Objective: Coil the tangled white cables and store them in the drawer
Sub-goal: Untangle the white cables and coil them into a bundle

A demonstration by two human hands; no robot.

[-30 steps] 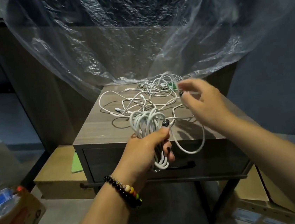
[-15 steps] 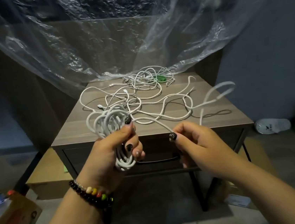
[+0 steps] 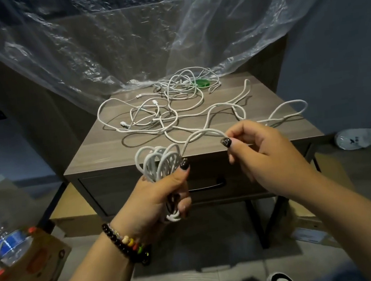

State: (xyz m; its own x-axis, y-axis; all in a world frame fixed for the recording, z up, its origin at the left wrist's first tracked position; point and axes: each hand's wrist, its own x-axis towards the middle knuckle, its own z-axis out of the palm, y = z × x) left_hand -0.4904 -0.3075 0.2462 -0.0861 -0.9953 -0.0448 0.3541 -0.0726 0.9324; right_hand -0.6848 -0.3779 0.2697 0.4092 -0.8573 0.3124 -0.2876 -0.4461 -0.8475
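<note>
Plastic-draped counter [image 3: 116,148]: coil [image 3: 159,161] is gripped in the left hand [image 3: 161,196]; slack cable [image 3: 202,136], now pinched by right fingers [image 3: 226,141], has been drawn closer—another loop is expected.

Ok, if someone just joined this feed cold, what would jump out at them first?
Front and centre, the left hand grips a bundle of coiled white cable, while the right hand pinches the strand feeding into it. Behind them, a loose tangle of thin white cables sprawls across the grey wooden bedside table, whose drawer is shut. Crinkled clear plastic sheeting hangs over the back.
</note>
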